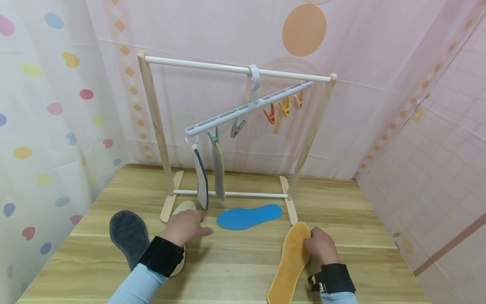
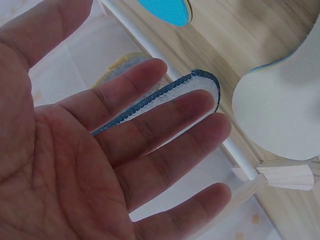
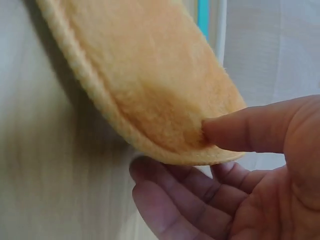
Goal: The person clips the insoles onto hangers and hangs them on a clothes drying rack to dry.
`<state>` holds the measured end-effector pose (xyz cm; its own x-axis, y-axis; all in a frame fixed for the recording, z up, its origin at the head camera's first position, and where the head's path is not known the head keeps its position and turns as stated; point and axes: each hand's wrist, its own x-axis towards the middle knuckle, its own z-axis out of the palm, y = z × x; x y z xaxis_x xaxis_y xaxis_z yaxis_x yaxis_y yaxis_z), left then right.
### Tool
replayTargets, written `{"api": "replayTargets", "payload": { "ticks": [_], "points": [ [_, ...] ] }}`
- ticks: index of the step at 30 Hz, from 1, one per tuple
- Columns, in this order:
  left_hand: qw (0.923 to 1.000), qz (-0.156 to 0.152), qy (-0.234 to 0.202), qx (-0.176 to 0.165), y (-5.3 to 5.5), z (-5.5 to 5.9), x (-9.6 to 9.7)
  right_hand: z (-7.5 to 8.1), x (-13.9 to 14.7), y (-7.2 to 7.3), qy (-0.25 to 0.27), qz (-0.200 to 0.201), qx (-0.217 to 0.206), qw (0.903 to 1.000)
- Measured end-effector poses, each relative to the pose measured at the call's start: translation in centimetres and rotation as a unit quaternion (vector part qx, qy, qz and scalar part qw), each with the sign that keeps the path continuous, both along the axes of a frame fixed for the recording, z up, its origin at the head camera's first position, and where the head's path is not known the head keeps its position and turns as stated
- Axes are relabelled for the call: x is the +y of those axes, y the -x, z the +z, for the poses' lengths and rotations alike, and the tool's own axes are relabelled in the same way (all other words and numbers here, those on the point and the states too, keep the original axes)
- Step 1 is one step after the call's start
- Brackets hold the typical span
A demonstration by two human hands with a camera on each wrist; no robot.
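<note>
My right hand (image 1: 322, 245) pinches the edge of a fuzzy orange insole (image 1: 288, 264), thumb on the top face and fingers underneath in the right wrist view. My left hand (image 1: 186, 228) is spread with its fingers apart and holds nothing; it hovers over a cream insole (image 1: 186, 206) and partly hides it. Near its fingertips hangs a white insole with a dark edge (image 1: 201, 179), clipped to the hanger (image 1: 228, 116). Beside that, a grey insole with a yellow edge (image 1: 219, 171) hangs from a green clip (image 1: 214, 136).
A blue insole (image 1: 248, 216) lies in front of the rack, a dark grey one (image 1: 129, 236) at the left. The tilted hanger hooks on the rack's white top bar (image 1: 197, 64). It also carries a grey clip (image 1: 237, 127), an orange clip (image 1: 270, 114) and yellowish ones (image 1: 284, 107) at right.
</note>
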<state>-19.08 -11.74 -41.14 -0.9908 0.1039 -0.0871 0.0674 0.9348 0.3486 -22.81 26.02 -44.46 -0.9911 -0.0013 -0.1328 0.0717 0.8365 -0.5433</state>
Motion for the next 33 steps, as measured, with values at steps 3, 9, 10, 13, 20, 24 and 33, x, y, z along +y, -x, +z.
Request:
{"api": "replayTargets", "payload": {
  "ticks": [3, 9, 10, 13, 20, 24, 33],
  "points": [
    [1.0000, 0.001, 0.000, -0.001, 0.0, 0.0, 0.0, 0.3, -0.1, 0.0, 0.013, 0.001, 0.001, 0.9999],
    [1.0000, 0.000, -0.002, -0.003, 0.0, 0.0, 0.0, 0.7, -0.5, 0.1, 0.040, 0.004, 0.026, 0.9988],
    [1.0000, -0.001, -0.002, -0.003, 0.0, 0.0, 0.1, 0.8, -0.6, 0.1, 0.043, 0.005, 0.031, 0.9986],
    [1.0000, -0.004, 0.000, 0.002, 0.0, 0.0, 0.1, 1.0, -0.7, 0.2, 0.056, 0.004, 0.035, 0.9978],
    [0.9999, -0.007, 0.001, 0.010, 0.0, 0.0, 0.1, 1.6, -1.0, 0.1, 0.069, 0.008, 0.031, 0.9971],
    [0.9999, -0.007, 0.001, 0.009, 0.0, 0.1, 0.2, 1.7, -1.1, -0.1, 0.077, 0.006, 0.033, 0.9965],
    [0.9999, -0.014, 0.004, 0.010, 0.2, 0.8, 0.3, 2.7, -1.5, -0.1, 0.104, 0.003, 0.024, 0.9942]
  ]
}}
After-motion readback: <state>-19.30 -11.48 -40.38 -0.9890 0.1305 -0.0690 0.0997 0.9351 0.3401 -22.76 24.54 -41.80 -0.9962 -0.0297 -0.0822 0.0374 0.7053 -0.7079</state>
